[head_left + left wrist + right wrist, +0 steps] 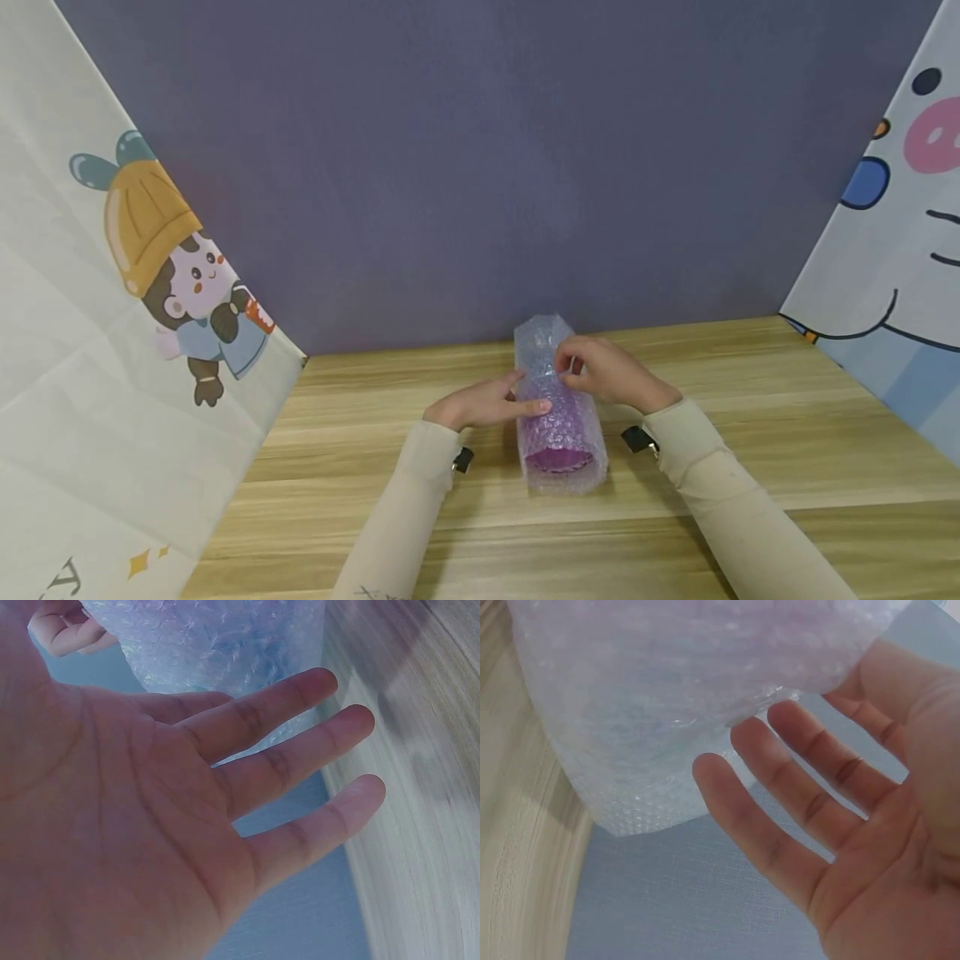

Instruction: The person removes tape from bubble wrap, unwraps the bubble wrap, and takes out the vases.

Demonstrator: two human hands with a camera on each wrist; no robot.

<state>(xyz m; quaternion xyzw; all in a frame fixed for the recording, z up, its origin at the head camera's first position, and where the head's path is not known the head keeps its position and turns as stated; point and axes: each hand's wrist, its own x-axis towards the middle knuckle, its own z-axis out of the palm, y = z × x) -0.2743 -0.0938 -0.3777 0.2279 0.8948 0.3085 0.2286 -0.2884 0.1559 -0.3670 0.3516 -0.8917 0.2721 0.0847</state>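
A purple, roughly cylindrical thing (558,460) lies wrapped in clear bubble wrap (536,343) on the wooden table. Its round end faces the person; the wrap blurs what kind of thing it is. The bubble wrap reaches past it at both ends. My left hand (487,404) steadies the roll from the left, thumb on top; in the left wrist view its fingers are extended beside the wrap (217,645). From the right, my right hand (611,372) pinches the wrap between thumb and index finger on top, while its other fingers (742,810) stay loosely spread.
The wood-grain table (360,442) ends at a dark blue-grey panel (480,175) close behind the roll. White sheets with cartoon prints flank it, one on the left (75,417) and one on the right (922,292). Small black clips (639,439) hang by the wrists.
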